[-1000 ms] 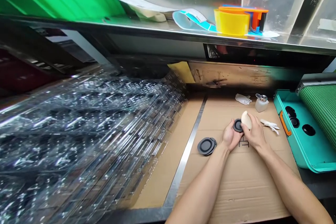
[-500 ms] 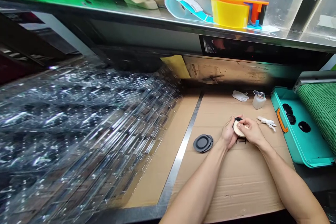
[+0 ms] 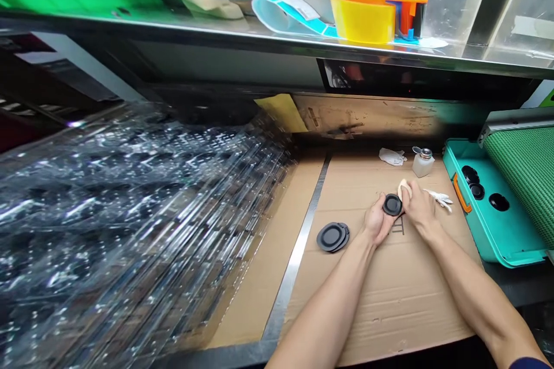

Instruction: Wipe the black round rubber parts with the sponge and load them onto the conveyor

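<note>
A round black disc (image 3: 392, 205) is being cradled on the curled fingers of the left hand (image 3: 378, 221), above the middle of the cardboard sheet (image 3: 389, 311); its recessed face is being kept upward, seemingly for access. A cream foam pad (image 3: 404, 189) is being gripped in the right hand (image 3: 419, 206), whose fingers are closed narrowly around it, and is being pressed against the disc's right edge.

Similar black discs (image 3: 332, 237) are being kept stacked just left of the hands, clear of the working spot. A white glove (image 3: 440, 199) and a white cloth (image 3: 392, 156) are being left beyond the hands, beside a clear dispensing bottle (image 3: 423, 162) near the sheet's far edge. Further black discs (image 3: 471, 174) are being held in a teal tray (image 3: 497, 242) past the sheet's right edge. Stacked clear plastic trays (image 3: 130, 230) are being kept left of a metal strip (image 3: 294, 259).
</note>
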Demonstrator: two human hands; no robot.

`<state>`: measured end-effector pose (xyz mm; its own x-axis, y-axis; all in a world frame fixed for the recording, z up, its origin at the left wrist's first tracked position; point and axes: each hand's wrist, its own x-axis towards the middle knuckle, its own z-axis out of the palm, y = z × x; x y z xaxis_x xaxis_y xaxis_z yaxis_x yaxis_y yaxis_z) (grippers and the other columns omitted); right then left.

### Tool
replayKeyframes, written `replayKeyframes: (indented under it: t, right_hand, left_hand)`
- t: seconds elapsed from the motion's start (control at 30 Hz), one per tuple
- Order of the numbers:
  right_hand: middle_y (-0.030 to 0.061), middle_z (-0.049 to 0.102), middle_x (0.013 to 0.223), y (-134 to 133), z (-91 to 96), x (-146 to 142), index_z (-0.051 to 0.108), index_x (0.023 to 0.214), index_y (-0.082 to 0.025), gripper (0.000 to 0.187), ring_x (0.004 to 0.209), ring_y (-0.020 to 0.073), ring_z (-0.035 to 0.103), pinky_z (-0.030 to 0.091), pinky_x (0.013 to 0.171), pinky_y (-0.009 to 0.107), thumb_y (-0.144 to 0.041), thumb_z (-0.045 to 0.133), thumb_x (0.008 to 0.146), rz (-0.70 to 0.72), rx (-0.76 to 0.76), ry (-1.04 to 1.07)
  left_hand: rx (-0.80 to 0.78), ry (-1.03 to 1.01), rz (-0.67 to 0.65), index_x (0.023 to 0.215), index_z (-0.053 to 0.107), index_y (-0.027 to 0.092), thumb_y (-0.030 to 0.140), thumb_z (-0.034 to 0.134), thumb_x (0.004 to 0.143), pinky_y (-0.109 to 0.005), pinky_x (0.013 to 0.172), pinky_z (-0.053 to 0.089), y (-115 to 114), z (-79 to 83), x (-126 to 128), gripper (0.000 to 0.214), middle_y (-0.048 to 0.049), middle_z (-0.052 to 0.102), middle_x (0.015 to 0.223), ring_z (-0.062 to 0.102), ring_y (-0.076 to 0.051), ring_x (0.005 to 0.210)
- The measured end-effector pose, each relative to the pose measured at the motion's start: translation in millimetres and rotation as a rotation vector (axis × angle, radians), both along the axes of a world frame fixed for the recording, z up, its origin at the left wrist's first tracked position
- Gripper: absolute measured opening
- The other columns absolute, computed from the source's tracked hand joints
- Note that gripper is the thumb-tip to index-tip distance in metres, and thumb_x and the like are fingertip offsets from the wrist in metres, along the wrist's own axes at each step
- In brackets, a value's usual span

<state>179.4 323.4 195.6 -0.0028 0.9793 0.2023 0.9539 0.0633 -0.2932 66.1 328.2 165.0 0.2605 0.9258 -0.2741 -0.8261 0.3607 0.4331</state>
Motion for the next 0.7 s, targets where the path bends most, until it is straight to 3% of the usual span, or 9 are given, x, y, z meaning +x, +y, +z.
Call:
replayKeyframes:
  t: [0.13, 0.23, 0.37, 0.47, 0.6, 0.7]
  right_hand:
    - [0.0085, 0.074, 0.105, -2.4, 1.5, -2.6, 0.056, 0.122, -0.022, 0.032, 0.087, 0.0221, 0.069, 0.038, 0.066, 0.026, -0.041, 0.040, 0.102, 0.082, -0.011, 0.005]
    - [0.0094, 0.074, 0.098, -4.6, 2.8, -8.5, 0.056, 0.121, -0.020, 0.034, 0.081, 0.0223, 0.068, 0.037, 0.065, 0.027, -0.041, 0.036, 0.104, -0.015, -0.052, 0.001]
    - [0.0100, 0.074, 0.100, -6.0, 3.0, -12.1, 0.056, 0.122, -0.020, 0.035, 0.080, 0.0220, 0.068, 0.038, 0.066, 0.027, -0.043, 0.038, 0.103, 0.074, -0.081, -0.029]
    - [0.0093, 0.074, 0.096, -6.7, 2.0, -8.8, 0.057, 0.118, -0.021, 0.035, 0.076, 0.0213, 0.067, 0.037, 0.064, 0.027, -0.044, 0.034, 0.104, -0.018, -0.083, -0.021]
    - [0.0089, 0.074, 0.093, -8.7, 0.0, -3.3, 0.055, 0.124, -0.022, 0.036, 0.075, 0.0209, 0.066, 0.036, 0.065, 0.027, -0.045, 0.038, 0.103, 0.028, -0.082, -0.026]
    - [0.0098, 0.074, 0.094, -9.6, -0.1, -2.4, 0.056, 0.119, -0.021, 0.036, 0.077, 0.0212, 0.067, 0.037, 0.065, 0.027, -0.045, 0.034, 0.104, -0.050, -0.082, -0.020]
  left_hand:
    - [-0.014, 0.006, 0.008, 0.098, 0.070, 0.011, 0.036, 0.051, 0.099, -0.041, 0.107, 0.048, 1.2, 1.9, 0.7, 0.031, -0.0159, 0.072, 0.113, 0.065, -0.027, 0.117]
    - [-0.018, 0.024, 0.019, 0.098, 0.070, 0.011, 0.035, 0.043, 0.102, -0.042, 0.108, 0.048, 2.6, 3.7, 0.9, 0.036, -0.0156, 0.073, 0.110, 0.065, -0.027, 0.116]
    - [-0.037, 0.006, 0.000, 0.096, 0.070, 0.012, 0.035, 0.041, 0.102, -0.042, 0.108, 0.048, 3.2, 5.2, -2.5, 0.037, -0.0150, 0.074, 0.108, 0.066, -0.026, 0.116]
    - [-0.044, 0.029, 0.004, 0.098, 0.069, 0.010, 0.034, 0.041, 0.103, -0.043, 0.107, 0.049, 4.0, 4.8, -4.7, 0.037, -0.0154, 0.074, 0.107, 0.066, -0.026, 0.114]
    - [-0.061, 0.013, -0.004, 0.098, 0.069, 0.012, 0.033, 0.042, 0.102, -0.043, 0.106, 0.050, 4.4, 4.6, -4.8, 0.035, -0.0152, 0.073, 0.109, 0.066, -0.026, 0.114]
    - [-0.063, 0.020, 0.000, 0.096, 0.068, 0.011, 0.032, 0.038, 0.104, -0.044, 0.107, 0.049, 3.1, 6.4, -3.9, 0.038, -0.0145, 0.074, 0.106, 0.066, -0.026, 0.114]
